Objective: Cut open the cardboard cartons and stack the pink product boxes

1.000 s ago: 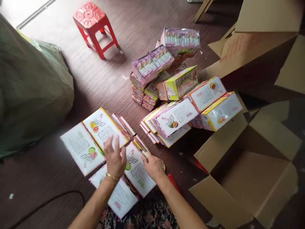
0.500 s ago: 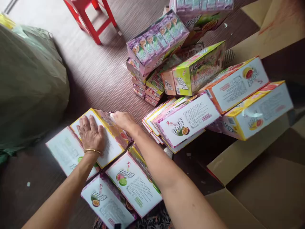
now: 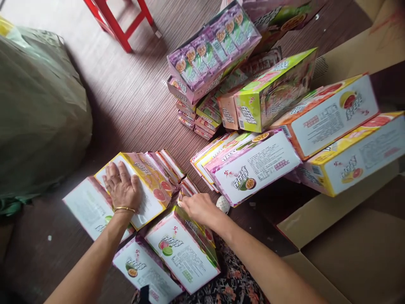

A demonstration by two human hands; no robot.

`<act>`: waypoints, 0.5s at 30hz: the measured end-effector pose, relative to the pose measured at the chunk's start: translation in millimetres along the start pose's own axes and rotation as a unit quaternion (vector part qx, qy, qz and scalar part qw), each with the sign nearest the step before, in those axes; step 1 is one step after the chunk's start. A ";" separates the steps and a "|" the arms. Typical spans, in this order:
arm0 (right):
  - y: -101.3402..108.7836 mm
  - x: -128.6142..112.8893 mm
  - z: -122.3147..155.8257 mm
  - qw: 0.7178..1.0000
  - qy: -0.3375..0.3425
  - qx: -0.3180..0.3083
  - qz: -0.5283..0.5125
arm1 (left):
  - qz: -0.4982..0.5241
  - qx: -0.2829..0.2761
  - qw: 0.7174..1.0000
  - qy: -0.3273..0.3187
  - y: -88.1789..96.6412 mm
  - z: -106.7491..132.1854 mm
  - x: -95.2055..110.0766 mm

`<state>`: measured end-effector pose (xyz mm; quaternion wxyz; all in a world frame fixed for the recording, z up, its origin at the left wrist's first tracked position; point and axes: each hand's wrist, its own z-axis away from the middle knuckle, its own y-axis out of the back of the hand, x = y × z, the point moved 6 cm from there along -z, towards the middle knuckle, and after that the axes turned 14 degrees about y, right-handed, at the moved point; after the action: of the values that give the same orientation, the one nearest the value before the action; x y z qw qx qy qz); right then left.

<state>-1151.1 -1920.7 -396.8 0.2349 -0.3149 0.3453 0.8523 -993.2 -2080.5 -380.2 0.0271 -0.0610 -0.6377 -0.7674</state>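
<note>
My left hand (image 3: 122,185) lies flat, fingers spread, on the white face of a yellow-edged snack box (image 3: 146,202). A gold bangle circles that wrist. Beside this box, further left, lies another white-faced box (image 3: 85,207). My right hand (image 3: 198,207) is closed at the upper corner of a lime-and-guava box (image 3: 183,253); what its fingers hold, if anything, is hidden. Nearer to me a passion-fruit box (image 3: 147,270) sits against the lime-and-guava one. Several more boxes (image 3: 164,162) stand in a row behind the yellow-edged box.
To the right are a purple-edged box (image 3: 256,169), an orange box (image 3: 335,120) and a yellow box (image 3: 357,156). Stacked snack trays (image 3: 213,55) stand behind. An open cardboard carton (image 3: 354,240) lies at right, a large sack (image 3: 41,114) at left, a red stool (image 3: 122,25) at the back.
My right hand has moved from the far side of the yellow-edged box towards me, to the lime-and-guava box's corner. My left hand stays flat on its box. The view has shifted slightly.
</note>
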 end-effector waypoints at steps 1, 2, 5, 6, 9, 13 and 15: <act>5.9 4.2 -3.3 0.999 -0.022 0.024 -0.004 | 0.003 0.000 1.000 -0.002 0.4 0.1 0.2; 14.5 8.6 -15.4 0.997 -0.046 0.055 -0.010 | 0.004 0.001 1.000 -0.004 0.8 0.2 0.3; 40.6 16.3 -89.6 0.989 -0.060 0.127 -0.035 | -0.002 0.002 1.000 -0.008 0.5 0.8 -0.1; 43.8 14.7 -117.7 0.992 -0.027 0.121 -0.038 | -0.006 0.003 1.000 -0.008 0.1 0.9 -0.6; 32.6 13.8 -156.2 0.995 0.039 0.085 -0.041 | -0.015 0.005 1.000 -0.010 -1.9 1.2 -2.7; -12.7 24.3 -85.0 1.000 0.009 0.006 -0.016 | -0.009 -0.003 1.000 -0.002 -4.3 1.7 -6.5; -23.9 32.4 -45.3 0.999 -0.030 -0.011 -0.015 | 0.001 -0.006 1.000 0.000 -3.9 2.1 -6.7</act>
<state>-1141.7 -1932.6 -455.4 0.2544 -0.2966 0.3240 0.8616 -986.9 -2077.9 -384.5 0.0271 -0.0618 -0.6332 -0.7711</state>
